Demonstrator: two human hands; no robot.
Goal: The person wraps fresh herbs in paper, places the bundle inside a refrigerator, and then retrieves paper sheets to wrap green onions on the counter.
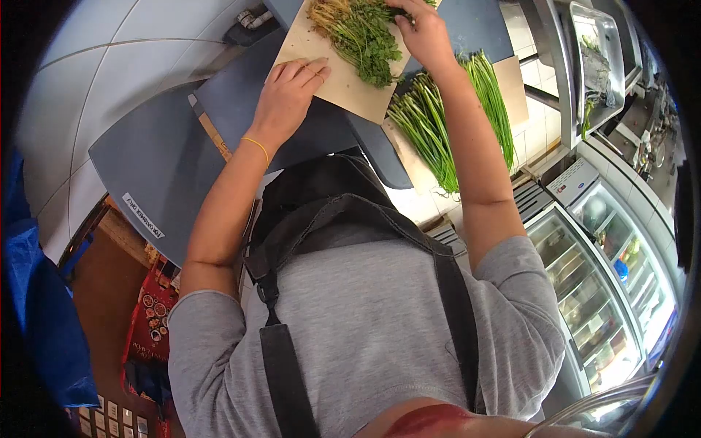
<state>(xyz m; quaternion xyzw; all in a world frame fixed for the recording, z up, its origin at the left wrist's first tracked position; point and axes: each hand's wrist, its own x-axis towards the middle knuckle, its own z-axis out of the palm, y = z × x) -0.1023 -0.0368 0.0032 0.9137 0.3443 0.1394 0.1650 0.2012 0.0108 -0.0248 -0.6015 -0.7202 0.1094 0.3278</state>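
Observation:
A bunch of leafy green herbs [369,47], resembling coriander, with pale yellowish roots lies on a sheet of brown cardboard or paper [358,101]. My right hand [426,35] reaches to the bunch's upper right edge, its fingers closed on some dark green leaves. On the sheet's near-left edge rests my left hand [293,91], fingers bent slightly and laid on the surface. A thin yellow band [314,73] crosses those fingers, and another yellow band [257,150] circles the wrist. Long green stalks [431,124], like spring onions or chives, lie beneath my right forearm.
The grey chair [157,157] at left carries a white label. A dark grey surface [475,25] lies under the sheet. To the right are a metal tray [599,62] with greens and a glass-fronted fridge [591,285]. A blue cover [44,306] hangs at far left.

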